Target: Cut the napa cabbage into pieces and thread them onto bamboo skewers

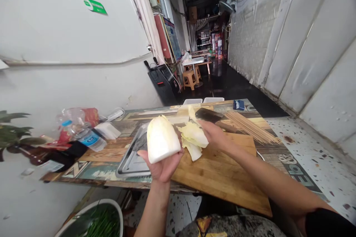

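Observation:
My left hand (pixel 162 166) is closed under a pale napa cabbage head (pixel 161 139), holding it up above the near edge of a metal tray (pixel 130 163). My right hand (pixel 213 133) grips a loose cabbage leaf (pixel 193 139) just right of the head, over a wooden cutting board (pixel 222 174). A dark cleaver (pixel 213 116) lies on the table behind my right hand.
A bundle of bamboo skewers (pixel 253 126) lies at the board's right. A water bottle (pixel 86 137) and plastic bags sit at the table's left by the wall. A white basin with green vegetables (pixel 97 222) stands on the floor below. A corridor with stools stretches beyond.

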### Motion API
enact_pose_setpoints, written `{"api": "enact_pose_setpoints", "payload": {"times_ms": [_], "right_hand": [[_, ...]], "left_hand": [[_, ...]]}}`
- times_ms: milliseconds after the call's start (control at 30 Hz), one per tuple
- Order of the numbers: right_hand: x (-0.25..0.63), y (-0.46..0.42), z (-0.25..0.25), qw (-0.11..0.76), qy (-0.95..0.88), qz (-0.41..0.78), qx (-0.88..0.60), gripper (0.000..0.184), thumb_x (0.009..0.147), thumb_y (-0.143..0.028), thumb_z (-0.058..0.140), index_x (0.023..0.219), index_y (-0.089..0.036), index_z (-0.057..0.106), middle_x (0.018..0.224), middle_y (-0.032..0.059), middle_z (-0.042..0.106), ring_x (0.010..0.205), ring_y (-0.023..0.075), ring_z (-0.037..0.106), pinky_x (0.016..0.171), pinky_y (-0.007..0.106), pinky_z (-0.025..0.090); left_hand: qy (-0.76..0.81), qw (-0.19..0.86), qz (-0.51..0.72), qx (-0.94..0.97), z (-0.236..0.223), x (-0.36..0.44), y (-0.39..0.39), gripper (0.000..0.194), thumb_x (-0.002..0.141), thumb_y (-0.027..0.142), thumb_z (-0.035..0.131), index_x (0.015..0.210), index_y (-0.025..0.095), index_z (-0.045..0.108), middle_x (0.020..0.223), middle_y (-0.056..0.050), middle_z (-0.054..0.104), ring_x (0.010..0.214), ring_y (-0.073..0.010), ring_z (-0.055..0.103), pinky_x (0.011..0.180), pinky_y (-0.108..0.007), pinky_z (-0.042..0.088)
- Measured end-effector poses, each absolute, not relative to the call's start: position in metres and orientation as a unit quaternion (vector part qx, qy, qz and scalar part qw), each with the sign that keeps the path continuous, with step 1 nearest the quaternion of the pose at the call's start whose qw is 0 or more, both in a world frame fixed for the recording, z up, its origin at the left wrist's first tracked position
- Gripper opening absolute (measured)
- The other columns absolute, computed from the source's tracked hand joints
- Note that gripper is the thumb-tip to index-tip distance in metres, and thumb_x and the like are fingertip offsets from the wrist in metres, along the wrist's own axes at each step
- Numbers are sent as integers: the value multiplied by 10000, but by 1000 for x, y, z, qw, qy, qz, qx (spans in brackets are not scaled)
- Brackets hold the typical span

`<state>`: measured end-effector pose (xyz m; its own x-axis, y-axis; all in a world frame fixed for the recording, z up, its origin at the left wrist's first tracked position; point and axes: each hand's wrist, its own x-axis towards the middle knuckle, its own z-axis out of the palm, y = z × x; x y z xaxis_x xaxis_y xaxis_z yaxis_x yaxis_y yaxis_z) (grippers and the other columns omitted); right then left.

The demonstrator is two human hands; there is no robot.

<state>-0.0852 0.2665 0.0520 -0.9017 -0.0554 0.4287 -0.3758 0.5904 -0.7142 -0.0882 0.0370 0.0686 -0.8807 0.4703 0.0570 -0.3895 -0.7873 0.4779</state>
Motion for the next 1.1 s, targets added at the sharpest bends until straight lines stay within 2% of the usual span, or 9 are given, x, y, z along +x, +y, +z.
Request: {"api": "enact_pose_setpoints", "payload": {"times_ms": [67, 133, 233, 300, 433, 567, 800, 967, 1100], "right_hand": [[-85, 255, 44, 150, -889, 410, 137, 447, 852, -230, 535, 1289, -144, 576, 1307, 184, 595, 1225, 309, 533, 1045, 538, 376], [-79, 246, 42, 142, -882, 429, 136, 570, 868, -289, 553, 1405, -131, 448, 1341, 214, 558, 1250, 312, 515, 1041, 550, 375], [-65, 238, 53, 123, -824, 516, 197, 889, 853, -484, 608, 1541, -208, 116, 1526, 191, 335, 1364, 263, 393, 1051, 476, 398], [-57, 237, 64, 135, -796, 534, 250, 1021, 759, -558, 700, 1542, -257, 117, 1573, 161, 239, 1415, 267, 302, 1076, 456, 374], [-44, 244, 82, 220, -836, 404, 298, 952, 700, -573, 745, 1495, -268, 319, 1539, 168, 317, 1414, 313, 286, 1126, 509, 263], [-31, 251, 92, 271, -857, 309, 311, 916, 689, -616, 722, 1463, -256, 392, 1481, 177, 401, 1361, 327, 367, 1087, 512, 324], [-22, 251, 97, 286, -865, 273, 310, 751, 823, -636, 560, 1423, -197, 457, 1449, 200, 454, 1287, 312, 466, 1041, 512, 383], [-19, 253, 92, 301, -869, 263, 293, 552, 935, -409, 508, 1453, -243, 413, 1362, 141, 566, 1214, 280, 556, 1018, 478, 437], [-17, 247, 97, 239, -922, 194, 234, 560, 913, -152, 418, 1469, -207, 387, 1456, 163, 458, 1217, 324, 543, 957, 513, 481]], "left_hand": [[229, 208, 945, 110, 63, -91, 33, 803, 695, 743, 619, 1396, 395, 436, 1355, -46, 561, 1201, -299, 507, 862, -383, 475], [231, 216, 941, 122, 55, -92, 33, 683, 801, 656, 575, 1416, 415, 401, 1369, -21, 566, 1260, -285, 487, 978, -431, 434], [229, 255, 931, 129, 48, -93, 38, 602, 896, 502, 519, 1459, 383, 342, 1362, -26, 580, 1284, -276, 490, 1080, -472, 356], [225, 295, 919, 134, 46, -92, 43, 608, 900, 450, 514, 1470, 330, 343, 1318, -55, 614, 1237, -290, 539, 1061, -481, 385], [229, 367, 888, 157, 46, -87, 55, 788, 803, 649, 570, 1451, 235, 394, 1272, -102, 640, 1251, -336, 523, 997, -464, 459], [259, 372, 873, 182, 45, -83, 62, 782, 759, 681, 611, 1393, 248, 466, 1306, -73, 618, 1342, -309, 430, 1072, -430, 408], [282, 368, 866, 187, 51, -77, 65, 813, 678, 695, 677, 1322, 217, 545, 1277, -95, 631, 1323, -340, 445, 1051, -438, 429], [289, 404, 858, 128, 57, -77, 64, 816, 742, 759, 541, 1340, 204, 519, 1241, -141, 641, 1182, -368, 566, 926, -519, 503], [306, 371, 874, 66, 52, -80, 68, 747, 792, 737, 501, 1314, 204, 537, 1181, -146, 671, 1086, -347, 628, 864, -509, 538]]}}
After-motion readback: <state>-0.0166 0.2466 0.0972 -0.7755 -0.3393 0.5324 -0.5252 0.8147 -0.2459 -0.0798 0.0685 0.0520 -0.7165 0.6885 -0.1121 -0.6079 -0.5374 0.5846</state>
